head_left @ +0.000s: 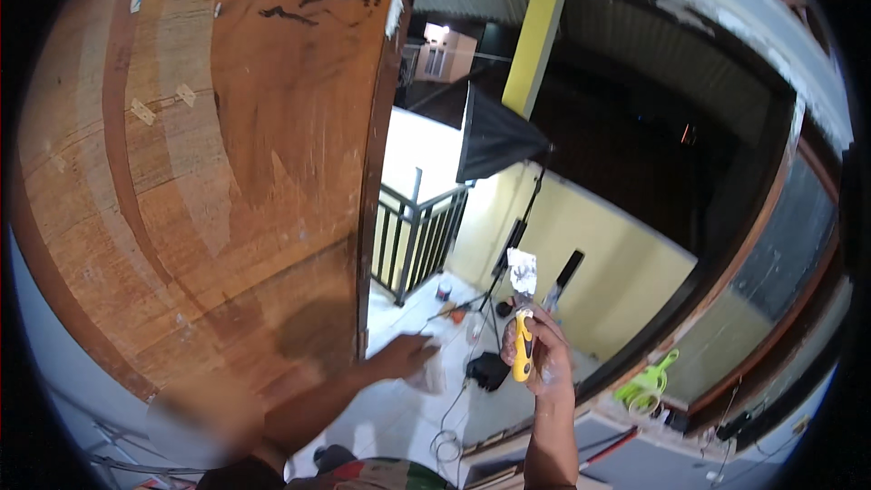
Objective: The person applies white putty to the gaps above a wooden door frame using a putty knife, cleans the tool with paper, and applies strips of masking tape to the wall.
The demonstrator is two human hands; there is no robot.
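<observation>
My right hand [547, 349] is closed round the yellow and black handle of a putty knife [523, 345], held upright in front of the doorway. White paste covers its blade [522, 269]. My left hand [401, 358] reaches forward, lower and further left, close to the edge of the wooden door [299, 163]. From its fingers hangs a pale, see-through plastic bag [428, 379], its contents hard to make out. The door is brown, with worn patches and dark painted scrawls near the top.
Beyond the door frame [780, 163] stand a black softbox lamp [499, 138] on a stand, a dark railing [422, 236] and a yellow wall [590, 263]. A black bag [488, 370] and a cable [445, 440] lie on the tiles. Green tools [651, 379] rest on the right ledge.
</observation>
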